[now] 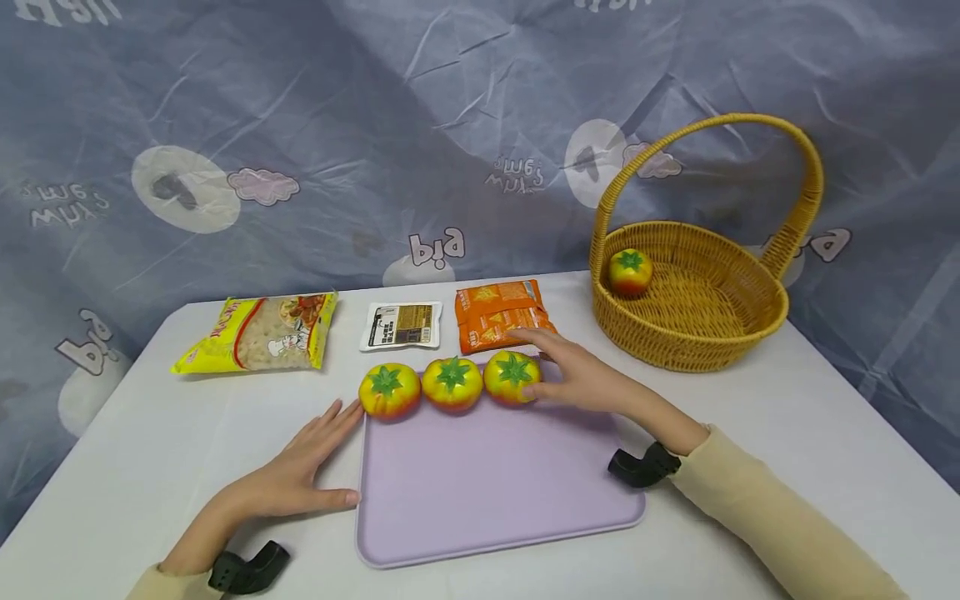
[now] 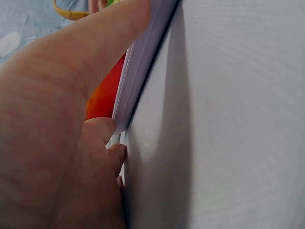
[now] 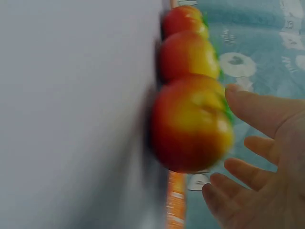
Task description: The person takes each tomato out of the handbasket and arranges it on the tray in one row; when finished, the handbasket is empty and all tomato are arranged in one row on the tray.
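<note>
Three red-and-yellow tomatoes with green leafy tops, a left one (image 1: 389,392), a middle one (image 1: 452,385) and a right one (image 1: 513,377), sit in a row along the far edge of a light purple tray (image 1: 487,483). My left hand (image 1: 300,471) lies spread at the tray's left side, its thumb against the rim and its fingertips beside the left tomato. Spread fingers of my right hand (image 1: 581,375) hover around the right tomato (image 3: 190,126). In the right wrist view a gap shows between most fingers and that tomato; whether the thumb touches it I cannot tell.
A wicker basket (image 1: 690,354) with a tall handle stands at the back right, another tomato (image 1: 631,272) inside. Behind the tray lie a yellow snack bag (image 1: 262,333), a small white packet (image 1: 402,325) and an orange packet (image 1: 502,315). A grey-blue cloth hangs behind the white table.
</note>
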The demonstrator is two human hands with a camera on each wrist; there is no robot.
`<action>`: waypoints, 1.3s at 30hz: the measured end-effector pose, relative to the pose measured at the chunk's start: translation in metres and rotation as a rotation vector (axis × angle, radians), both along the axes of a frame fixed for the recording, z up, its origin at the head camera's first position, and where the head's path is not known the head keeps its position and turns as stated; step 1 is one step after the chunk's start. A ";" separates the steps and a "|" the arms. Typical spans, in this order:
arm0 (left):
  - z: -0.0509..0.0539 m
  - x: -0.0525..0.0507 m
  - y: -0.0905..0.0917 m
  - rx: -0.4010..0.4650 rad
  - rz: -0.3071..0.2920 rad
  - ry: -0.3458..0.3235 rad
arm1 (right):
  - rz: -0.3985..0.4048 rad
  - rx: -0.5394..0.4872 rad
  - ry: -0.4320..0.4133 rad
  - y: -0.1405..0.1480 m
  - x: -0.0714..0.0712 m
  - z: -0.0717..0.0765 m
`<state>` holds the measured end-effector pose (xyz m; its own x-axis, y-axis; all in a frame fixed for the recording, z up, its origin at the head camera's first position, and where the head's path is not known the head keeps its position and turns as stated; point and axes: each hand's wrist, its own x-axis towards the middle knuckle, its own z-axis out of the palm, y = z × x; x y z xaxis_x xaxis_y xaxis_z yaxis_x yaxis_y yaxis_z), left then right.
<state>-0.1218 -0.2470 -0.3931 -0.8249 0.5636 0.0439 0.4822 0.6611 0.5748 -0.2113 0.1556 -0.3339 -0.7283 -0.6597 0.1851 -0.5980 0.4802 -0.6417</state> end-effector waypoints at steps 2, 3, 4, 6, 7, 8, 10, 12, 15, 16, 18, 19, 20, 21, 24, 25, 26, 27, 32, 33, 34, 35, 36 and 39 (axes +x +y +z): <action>0.000 0.001 0.000 -0.003 0.001 0.003 | 0.016 0.002 0.039 0.006 0.002 0.017; 0.000 0.001 0.000 -0.006 0.000 0.008 | 0.023 -0.009 0.056 0.009 0.002 0.026; 0.001 0.001 0.000 -0.008 0.002 0.008 | 0.029 -0.025 0.085 0.014 0.002 0.034; 0.002 0.001 0.000 -0.010 -0.002 0.013 | 0.017 -0.057 0.123 0.024 0.001 0.053; 0.002 0.000 -0.001 -0.010 -0.003 0.015 | 0.002 -0.077 0.142 0.030 0.000 0.061; 0.002 0.000 -0.001 -0.009 -0.005 0.019 | -0.021 -0.098 0.153 0.036 -0.001 0.069; 0.003 0.000 -0.001 -0.008 -0.003 0.020 | -0.085 -0.143 0.182 0.049 -0.003 0.083; 0.002 0.000 -0.001 -0.001 -0.008 0.028 | -0.146 -0.205 0.174 0.063 -0.006 0.094; 0.000 0.000 -0.001 0.002 -0.005 0.021 | -0.212 -0.320 0.162 0.084 -0.010 0.107; 0.000 0.000 -0.001 0.003 -0.005 0.019 | -0.229 -0.356 0.148 0.090 -0.012 0.110; -0.002 0.000 -0.001 0.002 -0.006 0.019 | -0.259 -0.416 0.133 0.103 -0.018 0.115; -0.002 0.000 -0.001 0.005 -0.007 0.023 | -0.278 -0.446 0.121 0.109 -0.023 0.117; -0.003 0.000 -0.001 0.008 -0.010 0.028 | -0.293 -0.475 0.106 0.115 -0.028 0.118; -0.003 0.000 -0.001 0.011 -0.013 0.033 | -0.311 -0.494 0.093 0.120 -0.034 0.118; -0.003 0.000 -0.002 0.017 -0.008 0.027 | -0.341 -0.577 0.013 0.133 -0.055 0.115; -0.004 -0.001 -0.002 0.017 -0.005 0.021 | -0.347 -0.613 -0.024 0.136 -0.064 0.113; -0.004 -0.001 -0.002 0.013 0.000 0.011 | -0.355 -0.649 -0.067 0.138 -0.072 0.110; -0.004 0.000 -0.002 0.011 0.008 -0.005 | -0.364 -0.696 -0.115 0.140 -0.080 0.107; -0.004 0.001 0.000 0.018 0.010 -0.026 | -0.430 -0.957 -0.327 0.148 -0.110 0.088; -0.004 0.001 0.001 0.023 0.007 -0.022 | -0.443 -0.982 -0.349 0.149 -0.113 0.084; -0.004 0.001 0.001 0.026 0.003 -0.013 | -0.456 -0.991 -0.367 0.150 -0.115 0.079; -0.003 0.002 0.001 0.025 0.003 -0.012 | -0.461 -1.000 -0.385 0.150 -0.117 0.075; -0.003 0.002 0.001 0.023 0.006 -0.010 | -0.463 -1.000 -0.399 0.151 -0.119 0.071; 0.000 0.002 0.000 0.022 0.002 0.008 | -0.454 -0.979 -0.440 0.152 -0.123 0.063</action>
<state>-0.1200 -0.2469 -0.3934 -0.8253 0.5611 0.0628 0.4859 0.6491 0.5853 -0.3344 0.3079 -0.2712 -0.9890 -0.0373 0.1434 -0.1316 -0.2230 -0.9659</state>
